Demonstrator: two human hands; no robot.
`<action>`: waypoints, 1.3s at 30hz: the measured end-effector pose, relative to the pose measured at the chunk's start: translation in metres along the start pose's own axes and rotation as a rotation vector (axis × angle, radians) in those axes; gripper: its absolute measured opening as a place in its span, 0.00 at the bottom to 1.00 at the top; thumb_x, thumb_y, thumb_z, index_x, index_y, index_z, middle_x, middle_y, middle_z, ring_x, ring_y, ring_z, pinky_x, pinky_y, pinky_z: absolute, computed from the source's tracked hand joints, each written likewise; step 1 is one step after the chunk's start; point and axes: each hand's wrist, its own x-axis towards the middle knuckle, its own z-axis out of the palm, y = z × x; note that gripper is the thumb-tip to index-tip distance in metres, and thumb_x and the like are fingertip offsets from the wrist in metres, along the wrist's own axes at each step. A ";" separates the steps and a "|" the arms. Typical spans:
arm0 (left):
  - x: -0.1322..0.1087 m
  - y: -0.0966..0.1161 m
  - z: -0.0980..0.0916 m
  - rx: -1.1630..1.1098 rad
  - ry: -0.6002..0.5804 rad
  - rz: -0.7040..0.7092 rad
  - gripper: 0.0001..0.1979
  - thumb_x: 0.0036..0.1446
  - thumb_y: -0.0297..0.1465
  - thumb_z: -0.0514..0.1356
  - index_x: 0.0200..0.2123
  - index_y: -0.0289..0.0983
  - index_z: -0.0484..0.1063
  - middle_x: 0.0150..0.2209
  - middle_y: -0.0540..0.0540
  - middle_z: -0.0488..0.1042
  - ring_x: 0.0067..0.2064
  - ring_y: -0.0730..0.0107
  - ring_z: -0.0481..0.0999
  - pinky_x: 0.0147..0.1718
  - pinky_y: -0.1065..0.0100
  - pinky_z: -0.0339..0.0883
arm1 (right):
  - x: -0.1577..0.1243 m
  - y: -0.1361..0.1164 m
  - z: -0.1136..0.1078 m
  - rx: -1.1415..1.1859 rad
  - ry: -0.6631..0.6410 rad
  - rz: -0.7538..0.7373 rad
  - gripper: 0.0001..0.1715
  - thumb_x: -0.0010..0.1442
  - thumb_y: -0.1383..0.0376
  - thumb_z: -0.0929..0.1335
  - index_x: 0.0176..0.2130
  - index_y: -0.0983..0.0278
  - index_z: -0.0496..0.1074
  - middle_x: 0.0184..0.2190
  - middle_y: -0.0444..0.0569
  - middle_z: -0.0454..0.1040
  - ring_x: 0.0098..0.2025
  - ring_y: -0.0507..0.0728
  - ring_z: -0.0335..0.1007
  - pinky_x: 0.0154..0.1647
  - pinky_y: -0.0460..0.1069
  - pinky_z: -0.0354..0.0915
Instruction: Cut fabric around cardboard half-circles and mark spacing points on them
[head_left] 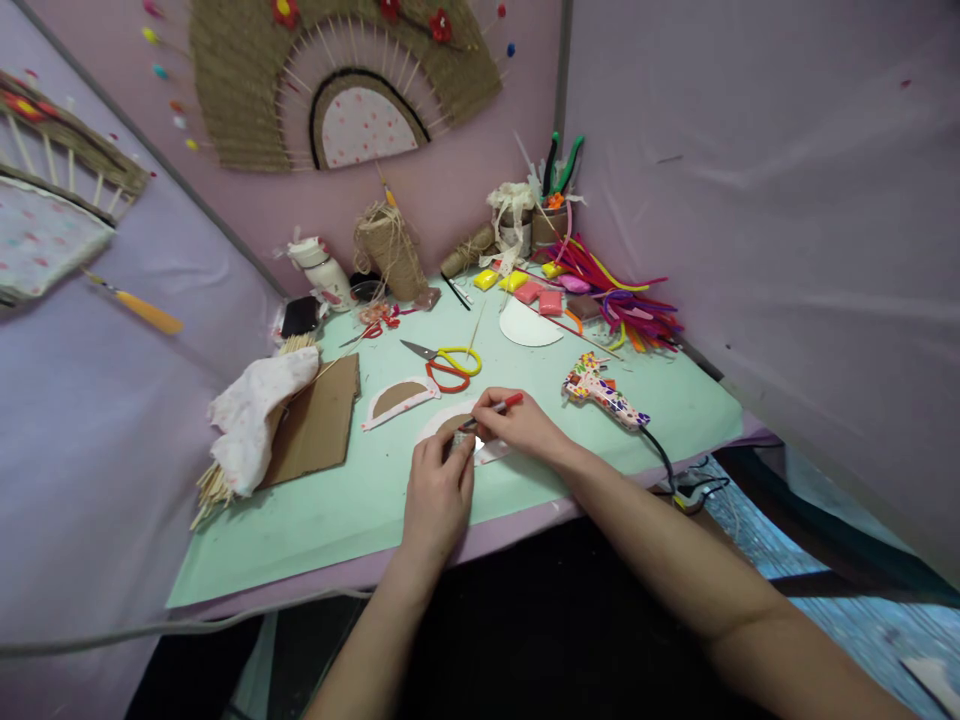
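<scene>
My right hand [517, 422] is closed round a red pen [512, 402], its tip pointing left and down to a cardboard half-circle [451, 424]. The cardboard lies on a piece of white cloth [491, 452]. My left hand [437, 490] bends its fingers onto the cardboard and cloth, holding them against the table; the fingers cover much of both. Just left of the hands rests a second cardboard half-circle [401, 398] edged with dotted white cloth. Behind it lie scissors [450, 368] with red and yellow handles, blades parted.
A patterned glue gun [604, 390] with a black cord lies at right. A white half-circle [529, 324], coloured packets [529, 292] and pipe cleaners [637, 305] are behind. Twine [391, 252] and a white bottle [322, 270] stand at the back. Brown cardboard [319, 425] and bundled cloth [262, 410] occupy the left.
</scene>
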 end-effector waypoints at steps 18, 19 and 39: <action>0.000 0.000 0.000 -0.006 0.003 -0.005 0.14 0.63 0.26 0.57 0.51 0.39 0.73 0.49 0.39 0.70 0.50 0.56 0.68 0.47 0.54 0.71 | -0.004 -0.003 -0.004 -0.065 0.077 -0.031 0.07 0.51 0.66 0.64 0.23 0.62 0.67 0.19 0.39 0.71 0.25 0.51 0.65 0.28 0.45 0.58; 0.000 0.000 0.001 -0.006 0.006 -0.005 0.14 0.63 0.26 0.57 0.51 0.40 0.73 0.49 0.39 0.70 0.50 0.56 0.68 0.47 0.54 0.71 | -0.005 -0.002 -0.004 -0.052 0.068 -0.031 0.07 0.51 0.65 0.64 0.24 0.62 0.68 0.19 0.40 0.71 0.25 0.51 0.65 0.28 0.45 0.59; 0.001 0.001 0.001 -0.010 -0.007 -0.001 0.14 0.63 0.26 0.57 0.51 0.38 0.73 0.49 0.38 0.70 0.51 0.55 0.67 0.48 0.54 0.70 | -0.008 0.000 -0.002 -0.037 0.011 -0.050 0.07 0.53 0.67 0.64 0.26 0.63 0.70 0.22 0.41 0.73 0.27 0.51 0.67 0.31 0.45 0.60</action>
